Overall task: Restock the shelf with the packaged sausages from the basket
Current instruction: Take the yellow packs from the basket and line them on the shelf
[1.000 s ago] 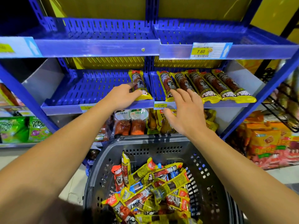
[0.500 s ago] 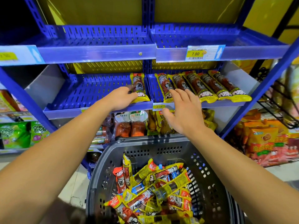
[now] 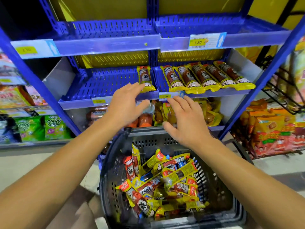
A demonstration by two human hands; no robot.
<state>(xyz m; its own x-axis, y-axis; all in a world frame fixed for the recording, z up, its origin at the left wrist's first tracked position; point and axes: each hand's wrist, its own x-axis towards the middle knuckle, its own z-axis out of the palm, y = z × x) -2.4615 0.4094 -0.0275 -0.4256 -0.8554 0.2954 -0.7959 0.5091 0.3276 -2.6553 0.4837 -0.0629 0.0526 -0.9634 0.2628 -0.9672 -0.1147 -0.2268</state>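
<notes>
- So we're at the blue shelf [image 3: 115,100], both hands empty: our left hand [image 3: 125,103] hangs in front of the shelf lip with fingers loose and spread, fingertips just beside the lone sausage pack [image 3: 145,78] on the left tray
- Our right hand [image 3: 186,119] is flat and open too, hovering above the back rim of the grey basket [image 3: 219,204], holding nothing (a bit motion-blurred, but no pack in it as far as we can see)
- Five more packs [image 3: 206,76] lie side by side on the right tray, yellow ends overhanging the front edge
- The rest of the stock, a jumbled heap of sausages [image 3: 165,182], sits in the basket bottom, some standing on end, most crossed over each other
- Handling guess: these look light, firm in the middle where the sausage is, with floppy crinkly film at the ends, and that glossy wrap is probably slippery
- We'd take one round the middle, thumb one side and fingers the other, not by the flat seal, which would let it swing
- Most of the left tray is bare, so there's plenty left to do
</notes>
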